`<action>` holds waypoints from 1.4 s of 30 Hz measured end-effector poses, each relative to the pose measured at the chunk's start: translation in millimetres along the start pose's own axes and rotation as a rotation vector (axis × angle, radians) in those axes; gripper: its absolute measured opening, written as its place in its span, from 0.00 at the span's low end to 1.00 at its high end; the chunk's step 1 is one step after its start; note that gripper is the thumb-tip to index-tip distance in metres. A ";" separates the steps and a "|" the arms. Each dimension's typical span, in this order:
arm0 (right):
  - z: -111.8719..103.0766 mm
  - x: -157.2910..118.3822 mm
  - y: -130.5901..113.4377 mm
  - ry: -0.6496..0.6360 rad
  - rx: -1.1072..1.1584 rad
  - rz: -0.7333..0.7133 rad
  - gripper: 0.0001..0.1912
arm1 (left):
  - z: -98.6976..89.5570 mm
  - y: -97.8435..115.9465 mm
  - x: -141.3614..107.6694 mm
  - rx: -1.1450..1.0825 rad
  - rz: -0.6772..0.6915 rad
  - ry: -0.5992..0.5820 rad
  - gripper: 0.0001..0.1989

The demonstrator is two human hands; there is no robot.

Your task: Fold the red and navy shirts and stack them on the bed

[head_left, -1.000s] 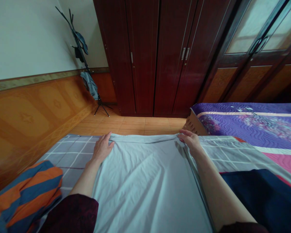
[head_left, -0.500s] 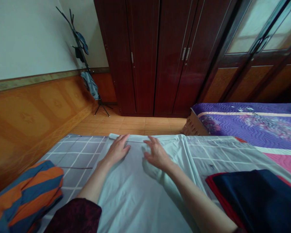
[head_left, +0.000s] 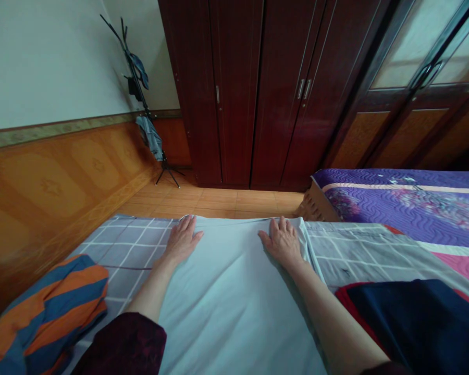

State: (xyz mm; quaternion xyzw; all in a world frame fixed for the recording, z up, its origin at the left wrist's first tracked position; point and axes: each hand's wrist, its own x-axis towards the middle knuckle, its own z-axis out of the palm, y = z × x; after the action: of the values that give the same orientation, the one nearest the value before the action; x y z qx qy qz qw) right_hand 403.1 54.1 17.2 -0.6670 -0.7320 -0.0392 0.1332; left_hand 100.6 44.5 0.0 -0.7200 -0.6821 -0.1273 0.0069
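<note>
A pale blue cloth (head_left: 226, 297), folded flat, lies lengthwise on a grey checked bed cover (head_left: 131, 255). My left hand (head_left: 182, 240) rests palm down at the cloth's far left corner, fingers spread. My right hand (head_left: 282, 242) presses flat near the far right corner. Neither hand grips the cloth. A dark maroon sleeve (head_left: 127, 344) covers my left forearm near the bottom of the view.
An orange and blue striped bundle (head_left: 42, 307) lies at the lower left, and a navy cloth with red edging (head_left: 406, 317) at the lower right. Beyond stand a purple quilted bed (head_left: 398, 205), a dark wood wardrobe (head_left: 234, 94), a coat stand (head_left: 144, 109) and a wood-panelled wall (head_left: 62, 182).
My hands have moved from pinching the cloth's far edge, through its middle, to lying flat near its far corners. The far edge now lies flatter, and the view has shifted slightly.
</note>
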 end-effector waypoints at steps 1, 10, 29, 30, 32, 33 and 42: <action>-1.4 -3.8 -8.2 0.004 0.028 -0.053 0.33 | 1.0 7.8 -0.6 -0.017 0.062 0.004 0.27; -3.8 -21.6 -46.4 -0.016 0.183 -0.370 0.22 | 1.4 -8.7 1.9 -0.014 -0.017 0.104 0.25; -5.7 -19.6 -45.2 0.061 0.327 -0.443 0.08 | -7.9 -35.1 6.3 -0.069 -0.539 0.301 0.10; -5.2 -19.6 -45.3 0.062 0.330 -0.442 0.08 | -7.4 -35.9 6.9 -0.098 -0.558 0.311 0.11; -4.5 -19.6 -45.4 0.053 0.327 -0.445 0.09 | -6.7 -39.0 8.5 -0.164 -0.570 0.322 0.11; -4.3 -19.6 -45.4 0.047 0.323 -0.448 0.09 | -6.6 -41.4 9.5 -0.202 -0.564 0.323 0.12; -7.1 -18.7 -45.6 0.034 0.309 -0.440 0.09 | -7.4 -58.4 15.1 -0.463 -0.432 0.236 0.13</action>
State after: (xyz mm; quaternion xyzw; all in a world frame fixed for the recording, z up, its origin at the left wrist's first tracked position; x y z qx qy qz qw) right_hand 360.6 29.6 24.9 -0.4629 -0.8542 0.0337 0.2341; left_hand 42.4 62.0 0.5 -0.5217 -0.7663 -0.3599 -0.1053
